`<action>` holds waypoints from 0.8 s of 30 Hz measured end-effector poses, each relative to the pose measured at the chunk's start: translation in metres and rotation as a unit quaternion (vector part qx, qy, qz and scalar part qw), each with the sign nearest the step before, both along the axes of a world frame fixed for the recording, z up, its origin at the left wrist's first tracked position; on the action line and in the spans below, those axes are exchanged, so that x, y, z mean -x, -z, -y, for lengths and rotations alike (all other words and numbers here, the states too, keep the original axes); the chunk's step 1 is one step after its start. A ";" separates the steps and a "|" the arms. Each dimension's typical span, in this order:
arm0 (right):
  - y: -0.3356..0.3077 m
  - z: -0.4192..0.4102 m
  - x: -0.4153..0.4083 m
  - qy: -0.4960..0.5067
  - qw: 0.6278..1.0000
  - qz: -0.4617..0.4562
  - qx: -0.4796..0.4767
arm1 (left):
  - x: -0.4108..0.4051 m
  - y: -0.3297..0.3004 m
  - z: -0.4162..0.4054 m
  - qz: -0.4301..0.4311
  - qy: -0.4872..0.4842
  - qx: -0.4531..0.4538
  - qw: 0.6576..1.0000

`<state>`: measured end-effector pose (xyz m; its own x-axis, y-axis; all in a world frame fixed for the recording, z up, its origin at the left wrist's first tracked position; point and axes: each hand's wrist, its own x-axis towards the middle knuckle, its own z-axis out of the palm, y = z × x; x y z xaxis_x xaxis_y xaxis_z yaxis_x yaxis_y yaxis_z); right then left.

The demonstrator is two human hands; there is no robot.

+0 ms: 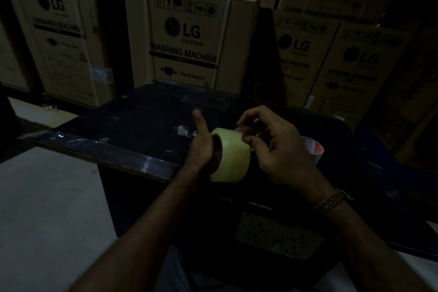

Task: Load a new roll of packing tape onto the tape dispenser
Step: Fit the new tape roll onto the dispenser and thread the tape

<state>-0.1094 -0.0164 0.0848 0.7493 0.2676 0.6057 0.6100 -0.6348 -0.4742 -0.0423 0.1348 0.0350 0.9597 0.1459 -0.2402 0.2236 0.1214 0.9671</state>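
A pale yellow roll of packing tape [233, 154] is held upright on its edge above the dark table [132, 130]. My left hand [201, 142] grips it from the left, fingers inside the core and the index finger pointing up. My right hand [275, 147] is on the roll's top right edge, its thumb and fingertips pinching at the outer layer. A second tape roll with red print [312, 148] lies partly hidden behind my right hand. No tape dispenser can be made out in the dim light.
Tall cardboard washing machine boxes [189, 40] stand in a row behind the table. A pale floor [47, 208] lies to the left. A dark box with a speckled label [272, 234] sits below my forearms.
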 end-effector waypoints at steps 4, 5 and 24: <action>0.002 0.007 0.000 -0.007 1.000 0.011 -0.017 | -0.002 -0.003 0.001 -0.015 -0.014 0.007 1.000; 0.002 0.010 0.001 -0.006 0.999 0.014 -0.037 | -0.002 -0.005 0.000 -0.015 -0.025 0.017 0.999; -0.007 0.037 0.008 0.061 0.993 0.088 -0.043 | -0.005 -0.010 -0.010 -0.048 -0.062 0.120 0.990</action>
<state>-0.1176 -0.0538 0.0914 0.6533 0.1225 0.7471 0.6093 -0.6709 -0.4227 -0.0370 0.1444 0.0451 0.9089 0.1894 -0.3714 0.2820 0.3768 0.8823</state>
